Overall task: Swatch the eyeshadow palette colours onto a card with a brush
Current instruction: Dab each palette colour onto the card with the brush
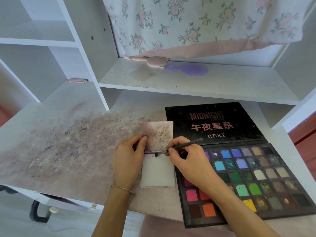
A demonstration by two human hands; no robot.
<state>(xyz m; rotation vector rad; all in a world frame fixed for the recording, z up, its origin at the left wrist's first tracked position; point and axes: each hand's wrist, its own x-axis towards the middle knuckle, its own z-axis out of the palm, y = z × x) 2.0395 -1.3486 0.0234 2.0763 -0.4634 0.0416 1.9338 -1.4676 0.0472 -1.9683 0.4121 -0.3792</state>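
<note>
A: While the right hand pinches the brush between thumb and curled fingers, the left hand pinches the stained card at its near-left corner. Two hands, apart, card strip between them.

B: Count?

A: One brush, two cards, one palette. The stained card overlaps the far end of the white card.

B: Brush orientation?

A: Long axis runs left-right, slightly tilted: dark bristle tip points left, touching the white card right at the edge of the stained one; handle end rises to the right over the palette lid.

B: Look of the cards?

A: Upper card is mottled mauve-brown with dark specks. Lower card is mostly clean white, with a purple streaked band by the bristles. Long axes of both run away from the person.

B: Palette?

A: Open, flat on the bench, just right of the cards, touching or nearly. Black, pans in a grid: blues, greens, pinks, orange, yellow, neutrals. Right forearm covers some pans.

B: Further out?

A: The bench is smeared with mauve powder to the left. On the shelf behind lie a purple hairbrush and a pink bear-shaped item, under floral cloth.
</note>
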